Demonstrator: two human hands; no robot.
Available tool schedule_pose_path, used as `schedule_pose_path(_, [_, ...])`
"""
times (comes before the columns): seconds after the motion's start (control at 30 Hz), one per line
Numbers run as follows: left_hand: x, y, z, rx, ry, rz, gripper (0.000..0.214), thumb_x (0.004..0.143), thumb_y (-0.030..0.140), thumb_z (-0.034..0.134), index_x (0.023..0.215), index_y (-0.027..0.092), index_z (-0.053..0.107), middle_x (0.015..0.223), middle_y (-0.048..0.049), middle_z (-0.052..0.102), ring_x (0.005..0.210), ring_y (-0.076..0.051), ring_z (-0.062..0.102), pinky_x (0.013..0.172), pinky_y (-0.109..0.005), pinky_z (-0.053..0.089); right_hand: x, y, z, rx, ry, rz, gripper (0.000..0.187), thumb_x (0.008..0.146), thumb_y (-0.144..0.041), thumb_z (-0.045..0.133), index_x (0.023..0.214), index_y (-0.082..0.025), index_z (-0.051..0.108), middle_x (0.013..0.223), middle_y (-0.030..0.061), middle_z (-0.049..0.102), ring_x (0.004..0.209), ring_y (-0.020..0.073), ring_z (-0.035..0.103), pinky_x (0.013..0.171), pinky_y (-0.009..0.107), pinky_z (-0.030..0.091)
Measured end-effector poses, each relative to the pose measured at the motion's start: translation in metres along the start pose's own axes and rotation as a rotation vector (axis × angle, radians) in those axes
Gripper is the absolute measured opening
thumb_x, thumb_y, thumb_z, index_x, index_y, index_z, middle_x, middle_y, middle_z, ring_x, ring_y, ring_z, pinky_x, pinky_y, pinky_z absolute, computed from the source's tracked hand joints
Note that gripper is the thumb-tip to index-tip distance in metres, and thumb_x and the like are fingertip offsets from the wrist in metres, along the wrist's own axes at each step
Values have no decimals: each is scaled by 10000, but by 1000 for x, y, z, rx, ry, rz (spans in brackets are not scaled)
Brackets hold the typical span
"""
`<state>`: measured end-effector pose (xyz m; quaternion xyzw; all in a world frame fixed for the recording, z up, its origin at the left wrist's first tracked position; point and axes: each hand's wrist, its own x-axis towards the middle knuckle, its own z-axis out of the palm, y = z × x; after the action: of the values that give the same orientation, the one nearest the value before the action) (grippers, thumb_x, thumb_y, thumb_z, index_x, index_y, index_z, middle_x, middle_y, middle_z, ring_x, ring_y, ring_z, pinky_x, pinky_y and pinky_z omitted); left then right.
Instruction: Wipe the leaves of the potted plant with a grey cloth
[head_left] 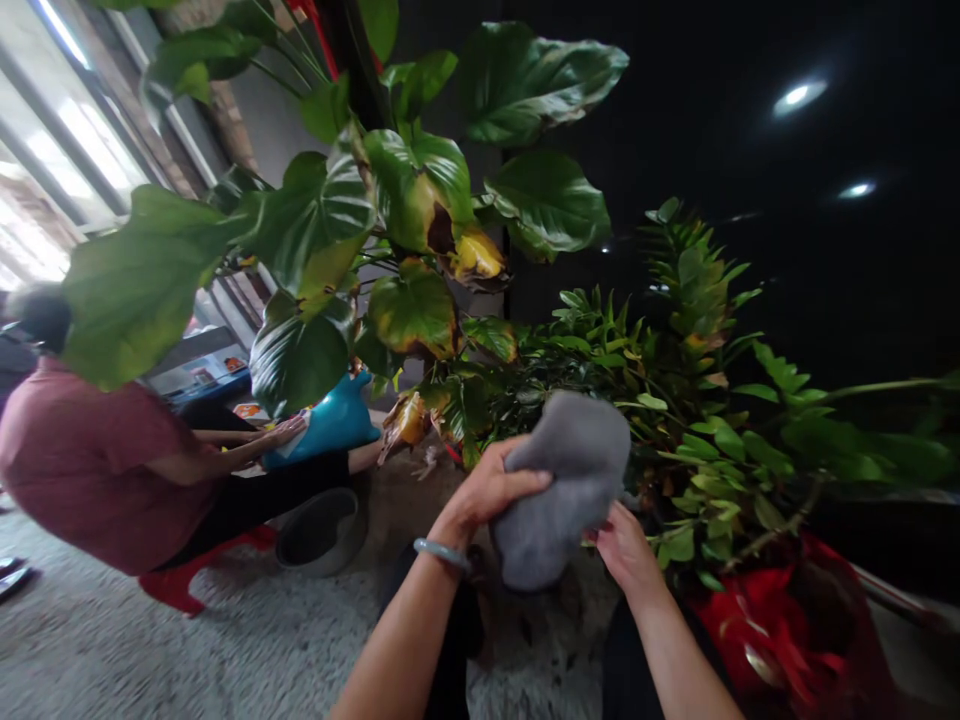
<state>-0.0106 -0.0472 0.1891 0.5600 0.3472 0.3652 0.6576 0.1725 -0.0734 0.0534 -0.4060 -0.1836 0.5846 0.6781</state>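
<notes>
A soft grey cloth [574, 480] is held up in front of me, over the ground between my knees. My left hand [499, 490], with a pale bangle [441, 552] on its wrist, grips the cloth's left side, thumb on top and the other fingers partly hidden. At the lower right edge, my right hand [622, 545] closes its fingers on the cloth; the fingertips are partly behind it. Just beyond the cloth are green potted plants [600, 345], and a tall plant's broad leaves [420, 310], some yellow and brown, hang above my left hand.
On the left a person in a pink shirt [97, 460] sits on a red stool [180, 585], a hand on a blue object [330, 420]. A grey bucket [352, 545] stands beside that person. A red-wrapped pot [862, 620] is at my right, before a dark glossy wall [847, 270].
</notes>
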Motion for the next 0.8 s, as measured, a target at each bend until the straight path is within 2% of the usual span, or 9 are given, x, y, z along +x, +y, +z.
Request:
schedule_pose_path(0.1, [21, 21, -2, -99, 218, 159, 515, 532, 387, 829, 970, 151, 697, 771, -6, 678, 631, -136, 570, 608, -234, 450, 0, -1, 2, 10, 21, 35, 345, 448, -419, 886, 609, -228, 648, 554, -23, 682, 419, 126, 544, 414, 271, 487])
schedule_pose_path(0.17, [27, 11, -2, -79, 332, 154, 474, 505, 373, 838, 899, 147, 703, 721, 2, 669, 615, -131, 560, 594, -230, 440, 0, -1, 2, 17, 23, 46, 359, 440, -414, 893, 617, -227, 644, 562, -22, 684, 425, 125, 548, 418, 270, 490])
schedule_pose_path(0.23, [19, -13, -1, -21, 373, 70, 414, 455, 339, 856, 782, 140, 697, 636, 19, 639, 582, -120, 536, 558, -217, 415, 1, 0, 1, 20, 23, 55, 367, 443, -411, 895, 613, -221, 632, 561, -19, 680, 428, 126, 553, 423, 267, 488])
schedule_pose_path(0.33, [-11, -40, 0, -58, 159, -123, 444, 464, 368, 855, 813, 132, 718, 654, 8, 661, 563, -124, 547, 538, -222, 423, 2, 1, -3, 17, 26, 63, 362, 453, -406, 894, 616, -215, 632, 536, -27, 659, 440, 128, 563, 425, 249, 467])
schedule_pose_path(0.43, [-31, -31, -4, -143, 70, -144, 494, 432, 356, 876, 841, 123, 727, 677, -6, 675, 557, -131, 570, 530, -224, 438, 2, 0, -6, 19, 26, 62, 364, 438, -399, 896, 616, -215, 638, 520, -36, 643, 450, 130, 564, 428, 244, 458])
schedule_pose_path(0.57, [-7, 7, -13, -311, 356, 120, 509, 412, 374, 884, 827, 141, 703, 700, -7, 678, 567, -131, 583, 559, -238, 463, 2, -2, -3, 25, 22, 74, 354, 455, -383, 890, 630, -216, 632, 559, -24, 673, 434, 128, 559, 429, 266, 487])
schedule_pose_path(0.63, [9, 8, -16, -350, 491, 182, 512, 426, 386, 876, 842, 151, 694, 733, -14, 691, 597, -138, 597, 605, -256, 481, 1, -3, -2, 27, 23, 82, 360, 449, -369, 895, 642, -215, 633, 558, -23, 677, 428, 127, 562, 421, 266, 495])
schedule_pose_path(0.7, [14, -11, -15, -301, 543, 127, 493, 440, 372, 869, 844, 148, 696, 734, -19, 698, 611, -143, 603, 621, -264, 480, 1, -4, -1, 30, 27, 91, 373, 432, -361, 903, 631, -216, 623, 547, -27, 675, 419, 125, 562, 415, 264, 500])
schedule_pose_path(0.8, [-6, -53, -10, -204, 492, -107, 465, 414, 351, 874, 786, 126, 708, 638, -20, 680, 556, -153, 587, 561, -267, 453, -1, -6, -2, 35, 38, 100, 377, 426, -347, 908, 612, -217, 607, 544, -28, 679, 412, 127, 567, 406, 261, 503])
